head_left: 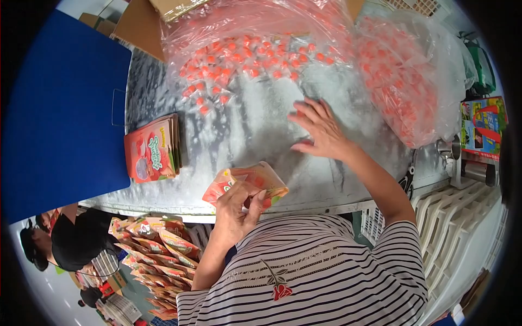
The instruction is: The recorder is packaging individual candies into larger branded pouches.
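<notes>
My left hand (237,209) grips a red and pink candy pouch (266,176) near the front edge of the table; the pouch's upper side gapes a little. Over the middle of the table my right hand (322,132) is held with its fingers spread, and nothing shows in it. Beyond it lie many small red-orange candies (217,73) in clear wrappers, spread loosely. At the left of the table a stack of flat printed pouches (154,149) rests near the blue panel.
Large clear bags of wrapped candies stand at the back (261,22) and right (397,81). A blue panel (65,108) borders the left side. Below left are several filled pouches (157,255). White plastic crates (457,228) are stacked at right. Another person (81,239) is at far left.
</notes>
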A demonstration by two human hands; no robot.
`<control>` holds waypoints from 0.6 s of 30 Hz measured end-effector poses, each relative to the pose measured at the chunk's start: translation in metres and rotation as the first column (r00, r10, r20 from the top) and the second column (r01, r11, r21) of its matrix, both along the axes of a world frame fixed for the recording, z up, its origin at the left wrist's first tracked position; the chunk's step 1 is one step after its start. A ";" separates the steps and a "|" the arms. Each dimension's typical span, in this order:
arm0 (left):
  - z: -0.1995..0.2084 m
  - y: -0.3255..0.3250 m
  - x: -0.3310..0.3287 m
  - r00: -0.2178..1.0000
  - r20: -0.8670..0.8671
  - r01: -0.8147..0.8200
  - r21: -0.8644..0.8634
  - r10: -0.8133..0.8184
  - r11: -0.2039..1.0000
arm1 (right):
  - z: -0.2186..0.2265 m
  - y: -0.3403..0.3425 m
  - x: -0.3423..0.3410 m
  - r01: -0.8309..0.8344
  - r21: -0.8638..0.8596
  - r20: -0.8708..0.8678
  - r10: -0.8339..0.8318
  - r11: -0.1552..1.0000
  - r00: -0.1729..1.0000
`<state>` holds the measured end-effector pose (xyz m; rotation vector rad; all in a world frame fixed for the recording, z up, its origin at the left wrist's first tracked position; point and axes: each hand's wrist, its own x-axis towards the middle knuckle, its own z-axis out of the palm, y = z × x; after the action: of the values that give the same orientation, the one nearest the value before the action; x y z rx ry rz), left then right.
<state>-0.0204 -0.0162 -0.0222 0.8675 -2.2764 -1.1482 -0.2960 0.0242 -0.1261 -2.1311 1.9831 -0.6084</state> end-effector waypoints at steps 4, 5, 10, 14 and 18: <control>0.009 -0.002 0.004 1.000 -0.023 0.002 0.002 -0.002 1.000 | -0.006 0.024 0.024 0.010 -0.185 0.097 0.008 0.983 0.995; 0.019 -0.003 0.004 1.000 -0.019 -0.009 0.021 0.009 1.000 | -0.007 0.032 0.025 0.045 -0.178 0.101 -0.027 0.983 0.994; 0.052 -0.003 0.005 0.971 -0.234 0.019 -0.112 -0.045 0.994 | -0.007 0.054 0.029 0.107 -0.212 0.056 -0.097 0.971 0.994; 0.045 -0.004 -0.005 0.962 -0.250 0.088 -0.100 -0.111 0.991 | -0.008 0.046 0.018 0.061 -0.279 0.001 -0.063 0.958 0.998; 0.040 -0.004 -0.009 0.964 -0.245 0.091 -0.060 -0.103 0.994 | 0.027 0.026 0.001 0.376 0.306 0.807 -0.447 0.875 0.385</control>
<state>-0.0293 -0.0206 0.0175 0.5646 -2.1496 -1.1674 -0.2947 0.0502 -0.0992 -0.8326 1.7793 -1.3323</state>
